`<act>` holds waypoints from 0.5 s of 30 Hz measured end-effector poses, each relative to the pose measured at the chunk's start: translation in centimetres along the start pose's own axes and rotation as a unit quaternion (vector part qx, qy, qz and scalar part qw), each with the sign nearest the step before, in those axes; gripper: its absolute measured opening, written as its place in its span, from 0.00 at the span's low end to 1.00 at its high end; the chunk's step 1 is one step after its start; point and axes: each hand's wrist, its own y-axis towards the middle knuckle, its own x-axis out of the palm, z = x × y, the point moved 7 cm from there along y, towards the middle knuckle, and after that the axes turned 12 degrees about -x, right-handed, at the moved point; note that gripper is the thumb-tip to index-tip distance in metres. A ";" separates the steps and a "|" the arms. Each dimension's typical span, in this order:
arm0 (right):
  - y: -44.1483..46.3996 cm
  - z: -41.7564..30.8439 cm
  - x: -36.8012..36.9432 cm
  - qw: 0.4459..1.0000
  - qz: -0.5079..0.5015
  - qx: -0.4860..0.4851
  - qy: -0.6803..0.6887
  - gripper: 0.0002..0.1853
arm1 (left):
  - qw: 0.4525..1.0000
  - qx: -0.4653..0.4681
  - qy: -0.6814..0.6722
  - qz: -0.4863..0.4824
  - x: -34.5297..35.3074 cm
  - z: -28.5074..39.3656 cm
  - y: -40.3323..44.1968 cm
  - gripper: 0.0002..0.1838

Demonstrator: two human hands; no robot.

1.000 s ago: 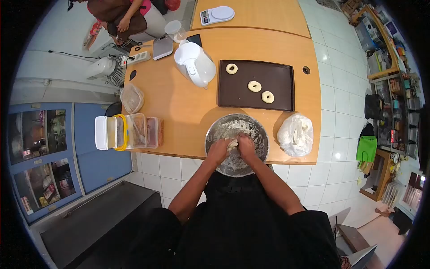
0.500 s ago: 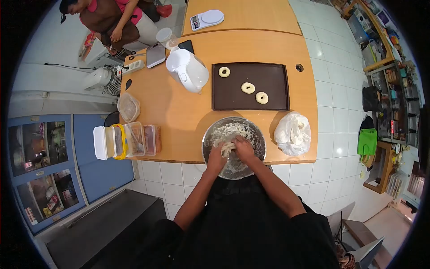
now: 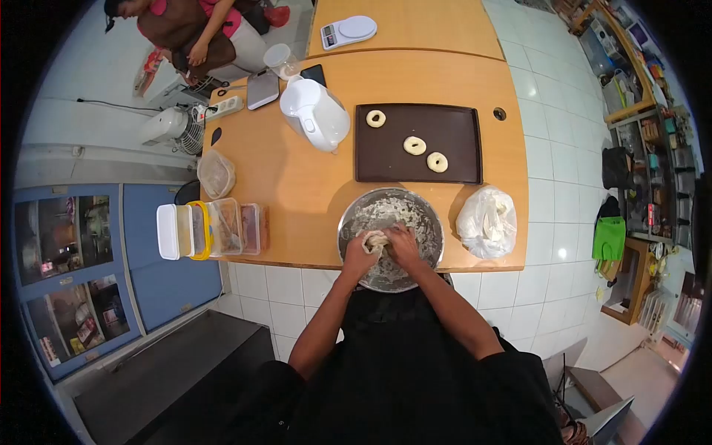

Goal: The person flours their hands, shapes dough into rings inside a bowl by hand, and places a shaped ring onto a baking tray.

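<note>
A steel mixing bowl (image 3: 428,256) at the table's front edge has shaggy, floury dough (image 3: 391,211) spread over its inside. Over the bowl, my left hand (image 3: 359,256) is closed around a pale lump of dough (image 3: 376,242). My right hand (image 3: 402,246) presses against the same lump from the right, its fingers curled onto it. Part of the lump is hidden by the fingers. Behind the bowl, a dark baking tray (image 3: 386,165) bears three dough rings, one of them a ring (image 3: 414,145) near the middle.
A white plastic bag (image 3: 486,222) stands right of the bowl. To the left are a white pitcher (image 3: 315,115), stacked plastic containers (image 3: 222,228) and a round tub (image 3: 216,174). Scales (image 3: 348,32) lie farther back. Another person (image 3: 193,37) is at the far left.
My hands have shifted around the lump, which now shows more rounded between them. The whole view has moved slightly.
</note>
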 end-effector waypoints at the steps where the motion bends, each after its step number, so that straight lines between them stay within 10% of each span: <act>1: 0.2 0.2 0.1 1.000 -0.003 0.003 -0.003 0.25 | 1.000 0.012 0.011 0.021 -0.4 0.6 -0.4 0.17; 10: 0.5 0.1 0.4 0.996 -0.036 0.000 -0.076 0.21 | 0.983 -0.107 0.140 0.046 -2.4 3.9 -2.0 0.27; 13: 0.1 0.0 0.7 0.997 -0.006 -0.020 -0.074 0.22 | 0.970 0.097 0.170 0.141 -1.1 2.5 0.1 0.31; 15: 0.0 0.0 1.0 0.997 -0.021 -0.011 -0.070 0.23 | 0.987 0.018 0.150 0.056 1.3 -3.3 1.6 0.23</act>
